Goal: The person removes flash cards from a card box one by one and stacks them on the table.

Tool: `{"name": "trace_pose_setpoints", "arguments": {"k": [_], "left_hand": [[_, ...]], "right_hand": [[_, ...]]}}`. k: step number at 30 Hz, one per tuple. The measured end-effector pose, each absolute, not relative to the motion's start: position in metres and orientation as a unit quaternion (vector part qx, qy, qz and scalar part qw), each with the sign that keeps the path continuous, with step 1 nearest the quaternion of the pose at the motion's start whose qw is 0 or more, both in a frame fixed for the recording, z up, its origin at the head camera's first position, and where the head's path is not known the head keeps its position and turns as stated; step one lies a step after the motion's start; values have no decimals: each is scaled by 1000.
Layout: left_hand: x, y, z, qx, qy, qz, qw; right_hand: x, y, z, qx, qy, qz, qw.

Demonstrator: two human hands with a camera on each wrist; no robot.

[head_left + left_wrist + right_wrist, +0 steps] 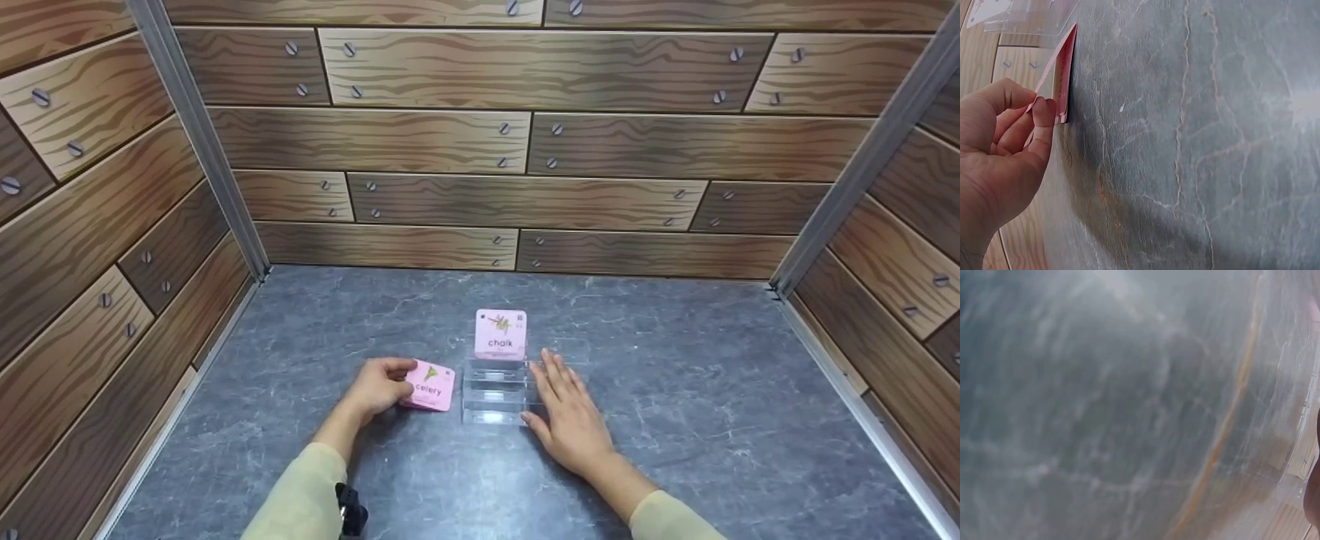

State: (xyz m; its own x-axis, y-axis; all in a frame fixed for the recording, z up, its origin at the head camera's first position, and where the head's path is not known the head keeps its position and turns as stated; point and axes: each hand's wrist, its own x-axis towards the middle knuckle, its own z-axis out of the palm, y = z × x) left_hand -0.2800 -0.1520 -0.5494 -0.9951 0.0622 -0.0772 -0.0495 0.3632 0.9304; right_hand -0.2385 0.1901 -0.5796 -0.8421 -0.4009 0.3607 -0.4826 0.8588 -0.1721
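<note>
My left hand (pixel 381 388) pinches the left edge of a pink card (pixel 435 391) printed "celery", left of a clear plastic stepped stand (pixel 493 405). In the left wrist view, that card tilts up at one edge, with more pink card (pixel 1063 84) beneath it on the table. Thumb and fingertips meet at the raised edge. Another pink card (pixel 500 334), reading "chalk", stands upright in the back of the stand. Along the stand's right side lies my right hand (pixel 570 424), fingers straight and fingertips pointing away. Only a sliver of it shows in the right wrist view.
A grey marble-patterned tabletop (pixel 712 405) lies under everything. Wood-plank-patterned panels (pixel 525 142) wall it in at the back and both sides, with metal posts (pixel 847 150) at the corners. A black device (pixel 350 510) sits at my left wrist.
</note>
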Motion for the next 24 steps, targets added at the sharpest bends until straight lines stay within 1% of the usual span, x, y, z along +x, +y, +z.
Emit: {"name": "trace_pose_setpoints", "arguments": {"k": [19, 24], "left_hand": [[-283, -152, -553, 1, 843, 538, 27], [-283, -152, -552, 0, 849, 528, 24]], "right_hand": [[-240, 190, -582, 238, -945, 127, 184], [-240, 190, -582, 238, -946, 128, 178]]}}
